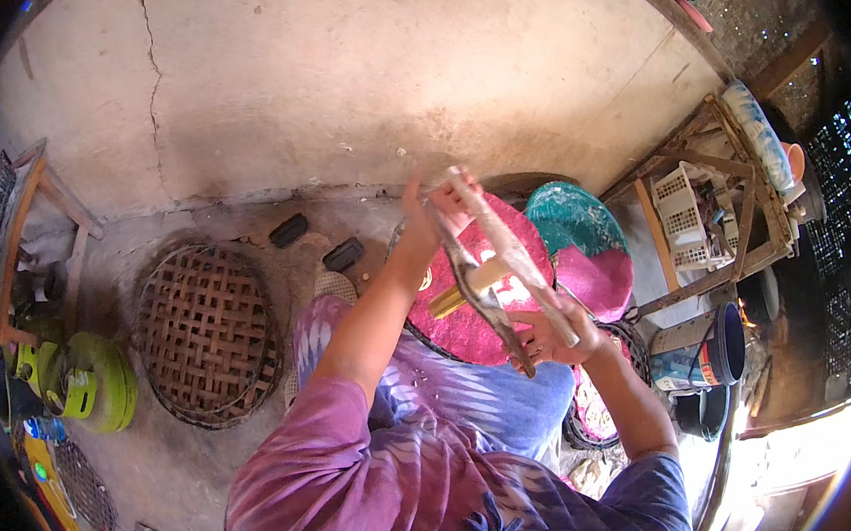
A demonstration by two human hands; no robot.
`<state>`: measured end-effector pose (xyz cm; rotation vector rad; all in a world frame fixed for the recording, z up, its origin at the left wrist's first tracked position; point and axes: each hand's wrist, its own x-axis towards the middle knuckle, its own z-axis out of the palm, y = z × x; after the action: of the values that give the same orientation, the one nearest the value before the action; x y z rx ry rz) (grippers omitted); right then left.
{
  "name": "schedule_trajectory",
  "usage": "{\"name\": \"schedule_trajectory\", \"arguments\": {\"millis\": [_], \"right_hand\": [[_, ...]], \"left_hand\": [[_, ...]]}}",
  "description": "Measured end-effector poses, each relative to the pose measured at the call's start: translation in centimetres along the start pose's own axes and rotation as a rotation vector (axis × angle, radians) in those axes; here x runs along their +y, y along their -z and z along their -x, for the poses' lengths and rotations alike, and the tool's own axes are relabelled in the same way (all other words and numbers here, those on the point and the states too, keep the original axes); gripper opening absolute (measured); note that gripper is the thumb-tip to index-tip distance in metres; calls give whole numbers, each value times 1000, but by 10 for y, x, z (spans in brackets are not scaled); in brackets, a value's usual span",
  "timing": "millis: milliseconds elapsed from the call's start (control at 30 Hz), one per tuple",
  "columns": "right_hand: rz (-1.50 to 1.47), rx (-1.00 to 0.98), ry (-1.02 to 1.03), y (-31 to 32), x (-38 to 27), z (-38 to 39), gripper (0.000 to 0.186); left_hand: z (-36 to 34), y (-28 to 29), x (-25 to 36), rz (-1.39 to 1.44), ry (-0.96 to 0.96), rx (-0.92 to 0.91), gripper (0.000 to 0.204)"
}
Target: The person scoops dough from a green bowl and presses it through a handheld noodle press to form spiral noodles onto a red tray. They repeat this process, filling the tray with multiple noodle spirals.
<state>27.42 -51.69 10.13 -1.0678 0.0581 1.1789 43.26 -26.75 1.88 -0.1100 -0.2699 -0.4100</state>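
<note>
Both my hands hold a wooden hand press, with a dark bar [462, 263] and a pale, powder-dusted bar [520, 251]. Between the bars sit a pale plunger [488, 274] and a brass-coloured cylinder [446, 304]. At the far ends of the bars my left hand [449, 205] is closed round them, slightly blurred. My right hand [561, 333] grips the near ends, its fingers partly hidden. Beneath the press lies a round tray with a bright pink surface [431, 337], partly over my lap. A small pale coil [426, 279] rests at its left side.
Behind the tray, at right, stands a teal basin [564, 206] with white residue and a pink mass [594, 281]. A woven basket [208, 330] lies on the floor at left, near a green gas cylinder [103, 382]. Buckets [693, 350] and a wooden rack [645, 230] stand at right.
</note>
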Motion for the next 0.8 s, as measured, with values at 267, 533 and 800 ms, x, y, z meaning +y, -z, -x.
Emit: {"name": "schedule_trajectory", "arguments": {"millis": [267,533,800], "right_hand": [[411,312,-40,-3,-16,-12,74],[431,269,21,-21,-18,13,67],[379,300,105,-20,-2,-1,61]], "left_hand": [[2,2,20,-63,-173,-21,47],[10,-17,9,-44,-133,32,51],[11,-24,23,-107,-98,34,45]]}}
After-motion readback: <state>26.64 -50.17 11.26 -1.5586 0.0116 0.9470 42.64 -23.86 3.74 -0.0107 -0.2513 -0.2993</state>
